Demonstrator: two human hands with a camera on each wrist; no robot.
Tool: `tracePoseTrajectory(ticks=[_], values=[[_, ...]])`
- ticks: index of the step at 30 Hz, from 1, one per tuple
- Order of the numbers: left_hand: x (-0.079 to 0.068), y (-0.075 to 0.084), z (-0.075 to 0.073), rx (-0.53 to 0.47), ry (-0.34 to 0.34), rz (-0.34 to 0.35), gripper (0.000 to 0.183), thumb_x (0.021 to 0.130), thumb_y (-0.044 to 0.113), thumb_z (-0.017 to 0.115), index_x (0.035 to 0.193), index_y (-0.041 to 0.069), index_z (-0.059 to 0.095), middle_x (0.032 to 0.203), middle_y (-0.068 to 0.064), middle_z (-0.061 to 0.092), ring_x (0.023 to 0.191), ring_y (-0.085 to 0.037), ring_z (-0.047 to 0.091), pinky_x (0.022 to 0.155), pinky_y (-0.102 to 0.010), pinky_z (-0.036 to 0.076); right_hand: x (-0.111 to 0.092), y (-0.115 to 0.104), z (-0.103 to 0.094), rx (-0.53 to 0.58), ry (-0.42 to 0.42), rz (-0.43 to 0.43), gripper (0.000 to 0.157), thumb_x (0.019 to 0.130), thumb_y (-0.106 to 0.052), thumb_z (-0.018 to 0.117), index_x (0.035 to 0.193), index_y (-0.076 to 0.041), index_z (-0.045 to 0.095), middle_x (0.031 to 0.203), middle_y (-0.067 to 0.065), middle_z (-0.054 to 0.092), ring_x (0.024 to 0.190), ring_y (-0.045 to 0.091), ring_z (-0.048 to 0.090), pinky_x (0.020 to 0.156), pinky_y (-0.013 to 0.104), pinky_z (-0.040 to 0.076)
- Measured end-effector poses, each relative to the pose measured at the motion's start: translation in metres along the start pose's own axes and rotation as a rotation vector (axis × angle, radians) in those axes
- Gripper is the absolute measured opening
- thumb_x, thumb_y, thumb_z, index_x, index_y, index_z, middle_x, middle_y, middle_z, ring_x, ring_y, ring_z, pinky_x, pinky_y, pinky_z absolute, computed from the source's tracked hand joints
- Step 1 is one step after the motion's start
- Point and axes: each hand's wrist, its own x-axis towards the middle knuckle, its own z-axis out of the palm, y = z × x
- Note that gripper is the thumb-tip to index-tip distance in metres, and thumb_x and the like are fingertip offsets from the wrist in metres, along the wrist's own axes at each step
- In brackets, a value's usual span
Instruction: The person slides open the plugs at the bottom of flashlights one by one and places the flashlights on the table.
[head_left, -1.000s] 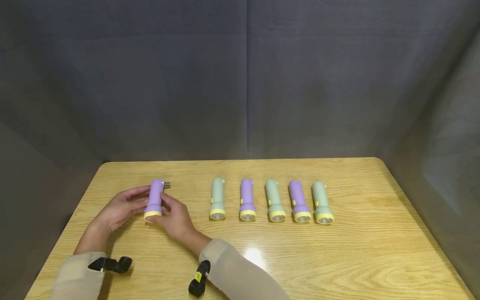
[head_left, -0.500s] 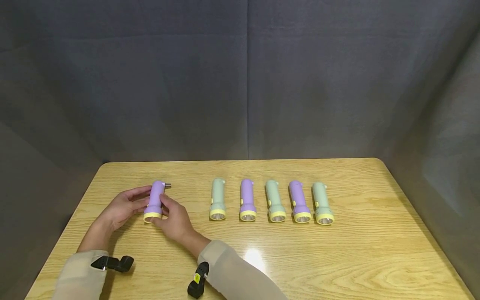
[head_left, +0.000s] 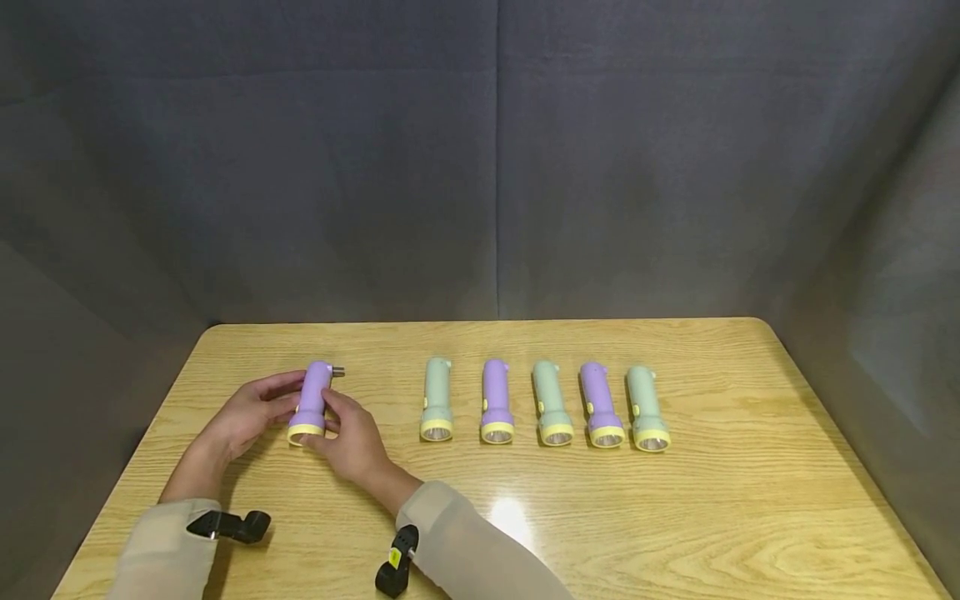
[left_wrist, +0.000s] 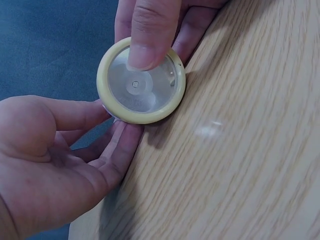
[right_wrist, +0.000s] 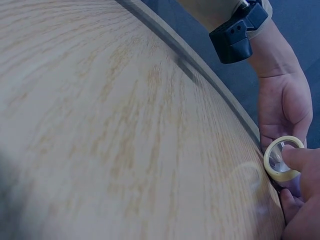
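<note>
A purple flashlight with a yellow head ring lies at the left of the table, its lens toward me. Two metal plug prongs stick out to the right from its tail end. My left hand holds the body from the left between thumb and fingers. From the right, my right hand grips the same flashlight. In the left wrist view, the right thumb lies over the lens, hiding part of it, and the left fingers reach in behind the yellow ring.
To the right lies a row of several flashlights, lenses toward me: green, purple, green, purple and green. The wooden table is backed by a dark grey curtain.
Both hands keep their hold, nearly still. The held flashlight's tail has shifted slightly right, and its prongs, seen merged half a second ago, now show as two.
</note>
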Motion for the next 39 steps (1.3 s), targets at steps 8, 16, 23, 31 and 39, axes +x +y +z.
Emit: tracePoseTrajectory(ticks=[8, 16, 23, 31, 39], values=[[-0.001, -0.005, -0.002, -0.032, -0.006, 0.009, 0.056, 0.106, 0.008, 0.054, 0.154, -0.010, 0.032, 0.152, -0.035, 0.036, 0.109, 0.006, 0.055, 0.092, -0.018, 0.053, 0.000, 0.000, 0.002, 0.023, 0.005, 0.029, 0.071, 0.088, -0.005, 0.080, 0.149, 0.002, 0.044, 0.147, 0.013, 0.050, 0.131, 0.012, 0.052, 0.093, 0.009, 0.048], [0.000, -0.005, -0.003, -0.053, -0.017, 0.007, 0.060, 0.107, 0.017, 0.055, 0.154, -0.011, 0.029, 0.152, -0.033, 0.038, 0.107, 0.007, 0.057, 0.091, -0.021, 0.054, -0.001, -0.001, -0.003, 0.013, -0.035, 0.017, 0.070, 0.089, -0.009, 0.080, 0.149, -0.002, 0.046, 0.145, 0.009, 0.051, 0.131, 0.012, 0.051, 0.096, 0.013, 0.049], [-0.005, 0.003, -0.012, -0.044, 0.012, -0.014, 0.062, 0.108, 0.017, 0.052, 0.156, -0.011, 0.025, 0.150, -0.030, 0.042, 0.103, 0.006, 0.060, 0.090, -0.025, 0.057, -0.003, -0.014, -0.016, -0.102, -0.069, 0.022, 0.062, 0.096, -0.022, 0.074, 0.149, -0.005, 0.049, 0.144, 0.010, 0.056, 0.130, 0.018, 0.055, 0.092, 0.018, 0.052], [-0.012, 0.024, -0.014, -0.005, 0.017, 0.032, 0.062, 0.108, 0.022, 0.053, 0.156, -0.008, 0.026, 0.150, -0.030, 0.041, 0.109, -0.001, 0.063, 0.093, -0.033, 0.057, -0.015, -0.029, -0.039, -0.219, -0.118, -0.050, 0.060, 0.101, -0.028, 0.065, 0.153, -0.006, 0.044, 0.152, 0.008, 0.050, 0.134, 0.021, 0.053, 0.099, 0.023, 0.051], [-0.014, 0.050, -0.001, 0.031, -0.008, 0.089, 0.062, 0.107, 0.026, 0.055, 0.156, -0.005, 0.032, 0.153, -0.032, 0.037, 0.119, -0.008, 0.058, 0.099, -0.041, 0.055, -0.037, -0.044, -0.069, -0.274, -0.141, -0.152, 0.062, 0.102, -0.029, 0.064, 0.155, -0.006, 0.040, 0.157, 0.011, 0.043, 0.142, 0.020, 0.044, 0.106, 0.026, 0.047]])
